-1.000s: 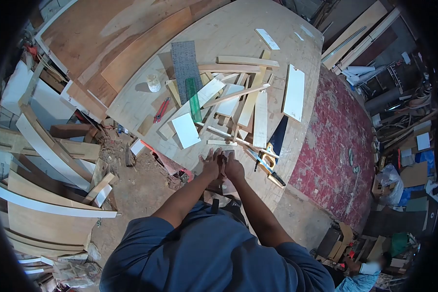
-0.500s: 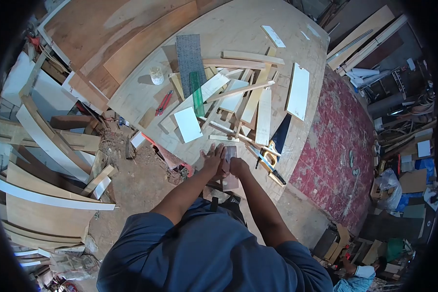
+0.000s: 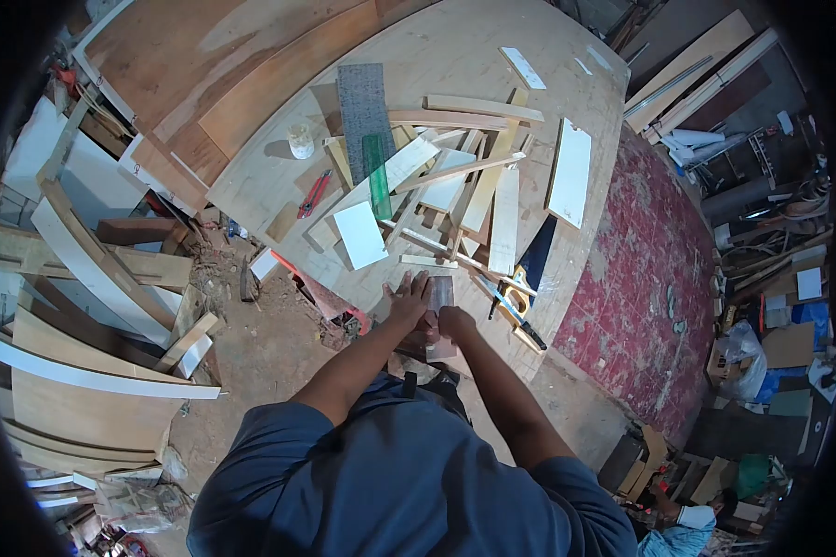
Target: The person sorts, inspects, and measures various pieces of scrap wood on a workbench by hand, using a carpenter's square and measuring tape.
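Note:
At the near edge of the table, my left hand point(image 3: 407, 302) lies flat with its fingers stretched out, along the left side of a flat brownish strip point(image 3: 441, 291). Over the strip's right side is my right hand point(image 3: 455, 324), its fingers curled closed. What those fingers hold, if anything, is hidden. Just beyond the strip lies a short pale wood piece point(image 3: 428, 262). A handsaw with a yellow handle point(image 3: 520, 295) rests to the right, beside a blue-and-black tool point(image 3: 520, 320).
Wood offcuts point(image 3: 478, 186) are heaped mid-table with a green ruler point(image 3: 375, 176). Red-handled pliers point(image 3: 314, 195), a jar point(image 3: 300, 141) and a white board point(image 3: 568, 176) lie around them. Curved panels point(image 3: 102, 269) stand left. Another person point(image 3: 683, 534) is at the lower right.
My right hand has shifted slightly toward me over the strip. The left hand stays flat in about the same place.

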The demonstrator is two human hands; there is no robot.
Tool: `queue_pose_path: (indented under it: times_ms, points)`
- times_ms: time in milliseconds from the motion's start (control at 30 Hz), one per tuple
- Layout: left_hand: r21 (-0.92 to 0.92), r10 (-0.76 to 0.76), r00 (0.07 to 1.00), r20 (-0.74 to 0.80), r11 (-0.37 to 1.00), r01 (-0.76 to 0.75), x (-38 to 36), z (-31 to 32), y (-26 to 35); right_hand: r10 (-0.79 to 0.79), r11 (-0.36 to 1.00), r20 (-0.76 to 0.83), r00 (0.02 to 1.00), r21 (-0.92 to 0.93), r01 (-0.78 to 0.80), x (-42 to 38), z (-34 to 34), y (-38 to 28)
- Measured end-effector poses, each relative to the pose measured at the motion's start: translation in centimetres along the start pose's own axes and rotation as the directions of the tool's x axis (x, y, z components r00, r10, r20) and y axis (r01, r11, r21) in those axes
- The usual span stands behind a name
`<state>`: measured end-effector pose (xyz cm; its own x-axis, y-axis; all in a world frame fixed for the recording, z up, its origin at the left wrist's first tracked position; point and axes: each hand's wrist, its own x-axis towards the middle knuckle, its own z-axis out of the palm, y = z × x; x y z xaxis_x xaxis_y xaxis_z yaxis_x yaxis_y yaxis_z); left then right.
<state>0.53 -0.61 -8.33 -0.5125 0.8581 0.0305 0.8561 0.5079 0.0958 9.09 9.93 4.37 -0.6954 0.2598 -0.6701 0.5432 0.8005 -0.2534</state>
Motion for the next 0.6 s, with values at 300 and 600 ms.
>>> queue_pose_path:
  times_ms: [300, 600]
  points:
    - [-0.105, 0.03, 0.948, 0.317, 0.994, 0.003, 0.3, -2.9, -0.4, 0.1, 0.984, -0.464, 0.88, 0.178, -0.018, 2.9, -1.5, -1.7]
    - [0.083, 0.016, 0.989, 0.147, 0.996, -0.028, 0.3, -4.6, -0.7, 0.018, 0.998, 0.361, 0.932, -0.059, 0.004, 4.2, -0.3, 1.6]
